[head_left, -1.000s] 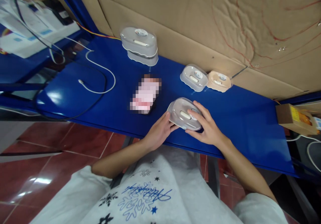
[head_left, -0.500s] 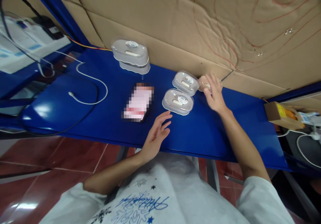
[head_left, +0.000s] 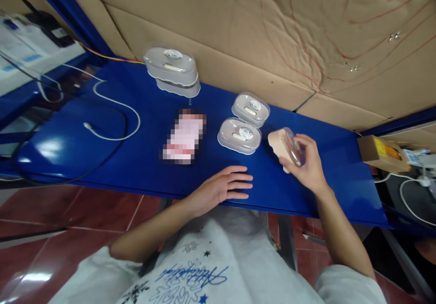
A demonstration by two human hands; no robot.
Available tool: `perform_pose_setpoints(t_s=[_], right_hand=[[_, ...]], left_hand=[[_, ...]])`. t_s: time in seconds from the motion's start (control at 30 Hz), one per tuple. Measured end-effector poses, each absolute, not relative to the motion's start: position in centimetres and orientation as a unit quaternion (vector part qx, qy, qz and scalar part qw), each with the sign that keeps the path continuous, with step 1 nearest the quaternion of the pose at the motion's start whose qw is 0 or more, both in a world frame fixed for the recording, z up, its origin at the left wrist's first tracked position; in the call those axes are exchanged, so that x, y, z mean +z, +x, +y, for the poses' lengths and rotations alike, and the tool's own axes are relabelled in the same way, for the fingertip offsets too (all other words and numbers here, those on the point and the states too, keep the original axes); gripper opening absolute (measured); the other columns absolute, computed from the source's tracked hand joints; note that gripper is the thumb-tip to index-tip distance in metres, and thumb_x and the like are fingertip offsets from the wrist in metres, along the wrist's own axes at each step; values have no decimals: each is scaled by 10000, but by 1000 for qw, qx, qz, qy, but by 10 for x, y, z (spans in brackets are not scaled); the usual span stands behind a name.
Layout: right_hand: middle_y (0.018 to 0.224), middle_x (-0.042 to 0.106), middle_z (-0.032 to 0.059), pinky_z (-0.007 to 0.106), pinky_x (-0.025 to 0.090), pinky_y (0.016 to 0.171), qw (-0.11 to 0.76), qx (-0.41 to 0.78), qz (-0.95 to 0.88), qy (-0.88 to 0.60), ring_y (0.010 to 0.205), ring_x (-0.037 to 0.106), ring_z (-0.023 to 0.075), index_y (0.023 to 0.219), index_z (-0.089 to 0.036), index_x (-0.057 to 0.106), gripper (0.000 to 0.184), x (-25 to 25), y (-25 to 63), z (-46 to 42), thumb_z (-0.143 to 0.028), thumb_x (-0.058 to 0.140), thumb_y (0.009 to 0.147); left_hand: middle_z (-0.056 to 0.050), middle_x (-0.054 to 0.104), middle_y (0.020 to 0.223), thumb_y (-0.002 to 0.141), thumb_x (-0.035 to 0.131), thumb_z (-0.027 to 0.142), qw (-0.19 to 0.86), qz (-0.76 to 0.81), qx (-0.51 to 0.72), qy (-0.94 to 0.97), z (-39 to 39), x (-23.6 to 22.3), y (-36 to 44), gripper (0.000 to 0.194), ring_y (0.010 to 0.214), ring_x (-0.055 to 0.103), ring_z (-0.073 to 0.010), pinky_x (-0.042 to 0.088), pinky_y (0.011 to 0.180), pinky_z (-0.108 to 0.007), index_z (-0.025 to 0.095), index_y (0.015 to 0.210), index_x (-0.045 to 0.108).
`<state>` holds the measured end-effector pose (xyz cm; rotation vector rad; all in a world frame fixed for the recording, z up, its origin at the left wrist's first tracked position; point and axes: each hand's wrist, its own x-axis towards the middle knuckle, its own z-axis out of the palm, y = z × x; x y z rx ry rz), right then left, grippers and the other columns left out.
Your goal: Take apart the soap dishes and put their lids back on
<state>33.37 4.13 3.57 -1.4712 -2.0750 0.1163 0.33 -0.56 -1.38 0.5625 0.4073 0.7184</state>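
My right hand (head_left: 306, 165) grips a beige oval box with a clear lid (head_left: 282, 144), tilted and lifted just above the blue table (head_left: 136, 159). My left hand (head_left: 223, 187) lies open with fingers stretched flat near the table's front edge, holding nothing. Two grey oval boxes with clear lids sit side by side just beyond: the nearer grey box (head_left: 239, 135) and the farther grey box (head_left: 250, 108).
A taller stack of grey oval boxes (head_left: 171, 70) stands at the back left by the cardboard wall (head_left: 306, 31). A blurred flat item (head_left: 184, 137) lies mid-table. White and black cables (head_left: 112, 113) loop on the left. A small cardboard box (head_left: 379, 153) sits at the right end.
My right hand let go of the grey box, reached to the beige box at the back and brought it toward me, lifted. My left hand released the grey box and flattened on the table.
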Motion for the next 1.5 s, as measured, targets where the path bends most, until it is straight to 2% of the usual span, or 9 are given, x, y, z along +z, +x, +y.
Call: perform_pose_setpoints(t_s=[0.23, 0.4, 0.5, 0.7, 0.77, 0.87, 1.07, 1.33, 1.5], right_hand=[[1569, 548, 145, 583, 533, 1189, 255, 197, -893, -315, 1505, 529, 377, 1586, -327, 423, 813, 47, 257, -3, -677, 748, 928], [1559, 580, 181, 607, 485, 1190, 288, 52, -842, -454, 1477, 556, 386, 1510, -276, 526, 609, 28, 305, 55, -559, 694, 996], [1553, 608, 201, 633, 447, 1189, 220, 0, -815, -535, 1477, 559, 408, 1471, -234, 579, 615, 14, 350, 95, -615, 654, 994], [1694, 476, 195, 758, 226, 1274, 180, -33, -801, -569, 1630, 336, 456, 1582, -245, 515, 680, 23, 348, 98, -675, 491, 1057], [1718, 450, 158, 680, 291, 1300, 210, 33, -835, -507, 1630, 365, 396, 1661, -288, 407, 704, 35, 317, 71, -678, 450, 1076], [1773, 356, 154, 577, 429, 1279, 156, 187, -903, -353, 1625, 382, 380, 1725, -280, 261, 1021, 45, 264, 22, -820, 611, 932], [1697, 481, 139, 611, 449, 1270, 256, 208, -864, -380, 1607, 422, 364, 1685, -305, 338, 724, 35, 234, -15, -537, 603, 1052], [1683, 505, 145, 668, 456, 1232, 245, 38, -807, -536, 1552, 491, 396, 1563, -297, 547, 603, 21, 315, 30, -522, 680, 1020], [1700, 493, 133, 695, 399, 1260, 161, -19, -829, -536, 1591, 430, 423, 1560, -286, 569, 605, 11, 337, 60, -548, 674, 1024]], left_hand=[[-157, 641, 1565, 1009, 497, 786, 923, 185, 290, 171, -8, -8, 6, 734, 1460, 589, -407, 528, 1139, -568, 260, 1501, 637], [-153, 713, 1470, 1035, 517, 721, 924, 208, 294, 130, -4, -9, 4, 670, 1390, 646, -404, 559, 1085, -593, 234, 1480, 633], [-153, 741, 1425, 1039, 514, 713, 926, 194, 299, 122, -3, -12, 4, 662, 1390, 646, -404, 550, 1101, -588, 212, 1448, 654], [-149, 705, 1488, 1059, 473, 707, 928, 162, 314, 115, -3, -12, 5, 681, 1470, 581, -399, 491, 1179, -602, 211, 1503, 620], [-146, 692, 1506, 1051, 470, 726, 925, 174, 315, 118, -3, -11, 6, 703, 1480, 569, -406, 497, 1174, -609, 217, 1514, 614], [-140, 676, 1530, 1031, 469, 765, 918, 196, 318, 135, -4, -8, 6, 734, 1496, 551, -410, 495, 1185, -592, 232, 1508, 633], [-120, 611, 1608, 1017, 422, 812, 910, 184, 335, 163, -6, -4, 8, 781, 1550, 497, -367, 445, 1249, -535, 259, 1532, 618], [4, 637, 1582, 1033, 629, 578, 871, 243, 384, 183, -8, -3, 12, 499, 1527, 534, -336, 444, 1254, -557, 435, 1510, 626], [-41, 580, 1646, 1005, 719, 423, 852, 273, 382, 234, -13, -5, 12, 664, 1552, 506, -323, 315, 1330, -525, 376, 1632, 503]])
